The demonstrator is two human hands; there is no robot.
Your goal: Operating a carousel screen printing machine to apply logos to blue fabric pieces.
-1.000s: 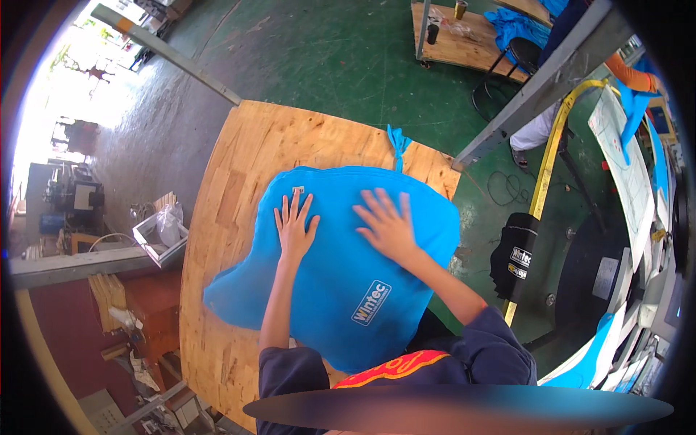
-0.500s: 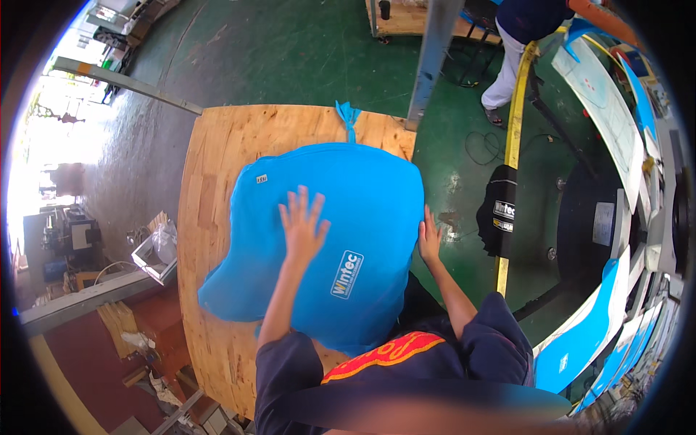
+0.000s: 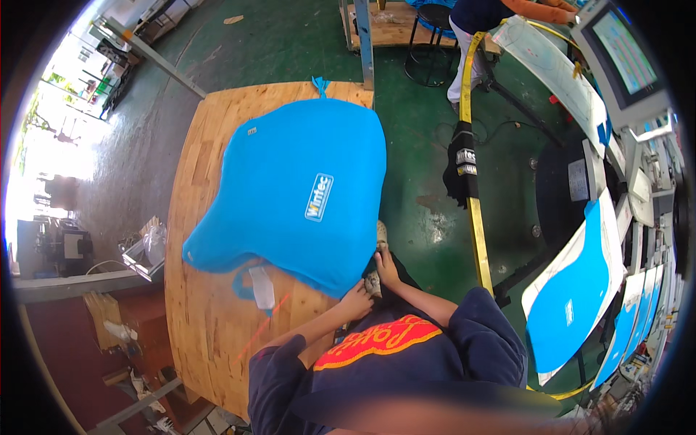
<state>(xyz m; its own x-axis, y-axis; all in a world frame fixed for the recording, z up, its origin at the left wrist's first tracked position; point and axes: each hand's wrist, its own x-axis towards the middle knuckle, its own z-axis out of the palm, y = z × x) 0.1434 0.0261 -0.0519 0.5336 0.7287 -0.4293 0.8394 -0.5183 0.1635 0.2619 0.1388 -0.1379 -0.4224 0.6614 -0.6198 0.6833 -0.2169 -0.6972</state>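
The blue fabric piece point(image 3: 279, 188) is laid across the wooden table point(image 3: 187, 326), with its right side reaching the table's right edge and its printed patch point(image 3: 319, 197) facing up. Both hands have been moved since the earlier views: contact with the upper face, where the left hand point(image 3: 355, 301) was spread half a second ago, has been given up, and both are now placed at the near right corner. The left hand is set beside that corner with its fingers bent; the right hand point(image 3: 389, 272) is positioned just off the right edge, with its fingers directed away from the body. Whether any fabric is pinched by either hand cannot be told — the fingertips are too small and partly hidden. The fabric's place on the table appears unchanged, and its upper face is left uncovered, with the small label point(image 3: 251, 131) in view near the far left corner. From this, attention is judged to have been passed from the flat surface to the edge nearest the body. A white tag point(image 3: 262, 288) is exposed on the table — just beside the fabric's near edge.
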